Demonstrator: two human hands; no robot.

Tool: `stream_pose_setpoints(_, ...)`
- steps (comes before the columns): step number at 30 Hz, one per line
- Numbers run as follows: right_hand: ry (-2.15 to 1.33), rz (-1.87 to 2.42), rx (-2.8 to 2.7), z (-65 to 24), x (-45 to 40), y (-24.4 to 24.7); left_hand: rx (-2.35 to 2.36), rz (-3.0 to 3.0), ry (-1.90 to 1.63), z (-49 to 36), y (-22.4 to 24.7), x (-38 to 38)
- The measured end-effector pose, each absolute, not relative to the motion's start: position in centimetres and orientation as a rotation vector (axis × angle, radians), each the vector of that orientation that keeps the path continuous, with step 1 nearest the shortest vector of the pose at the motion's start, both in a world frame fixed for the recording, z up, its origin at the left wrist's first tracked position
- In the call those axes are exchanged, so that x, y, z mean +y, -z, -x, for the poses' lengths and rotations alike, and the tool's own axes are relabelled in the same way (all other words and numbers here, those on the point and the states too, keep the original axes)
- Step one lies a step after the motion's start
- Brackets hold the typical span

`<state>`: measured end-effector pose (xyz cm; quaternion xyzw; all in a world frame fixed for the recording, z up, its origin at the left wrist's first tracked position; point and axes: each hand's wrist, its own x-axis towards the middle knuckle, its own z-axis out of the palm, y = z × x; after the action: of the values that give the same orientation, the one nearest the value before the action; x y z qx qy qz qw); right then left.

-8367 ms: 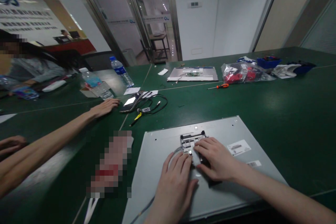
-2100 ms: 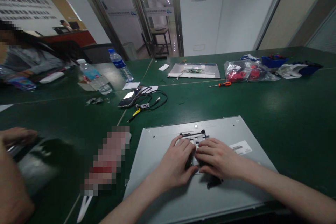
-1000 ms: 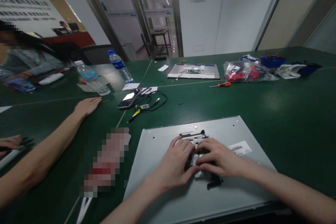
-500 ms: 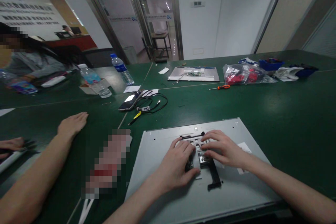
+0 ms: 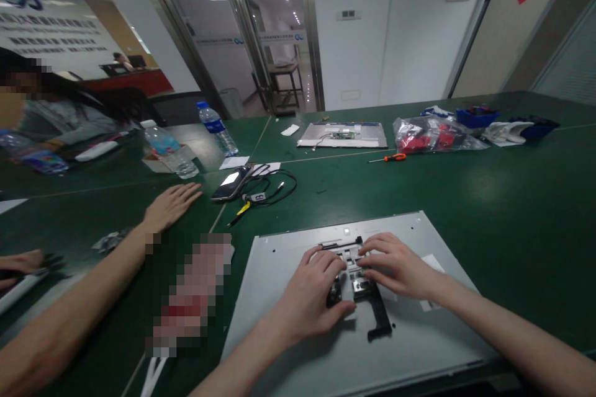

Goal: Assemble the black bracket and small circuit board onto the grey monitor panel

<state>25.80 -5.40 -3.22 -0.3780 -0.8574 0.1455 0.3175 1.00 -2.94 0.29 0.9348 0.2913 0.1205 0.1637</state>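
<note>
A large grey metal panel (image 5: 279,298) lies flat in front of me. On it sits a black-and-silver mechanical assembly (image 5: 361,285) with a long black bracket at its lower right. My left hand (image 5: 311,294) curls over the left side of this assembly, its thumb low and apart, and hides part of it. From the right, my right hand (image 5: 395,263) rests its spread fingertips on the assembly's upper right part. White labels (image 5: 433,263) lie on the panel by my right wrist.
Another person's arm (image 5: 116,267) reaches across the green table (image 5: 335,186) at left. Beyond lie a phone (image 5: 231,184), black cables (image 5: 291,189), bottles (image 5: 216,127), an orange screwdriver (image 5: 395,157), a smaller panel (image 5: 342,135), and a plastic bag with red items (image 5: 433,135).
The other person's arm at left has reached further forward and to the right. My hands stay almost in place on the assembly. The view has shifted slightly.
</note>
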Motion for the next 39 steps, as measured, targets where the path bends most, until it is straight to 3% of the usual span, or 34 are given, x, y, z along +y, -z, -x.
stream_pose_setpoints(22, -0.398, 0.97, -2.281, -25.66, -5.33, 3.53, 0.822, -2.673, -0.573, -0.38, -0.11, -2.78)
stream_pose_setpoints(39, -0.461, 1.029, -2.234, -25.71, -5.37, 4.03, 0.848, -2.729, -0.552, -0.42, 0.42, -2.46)
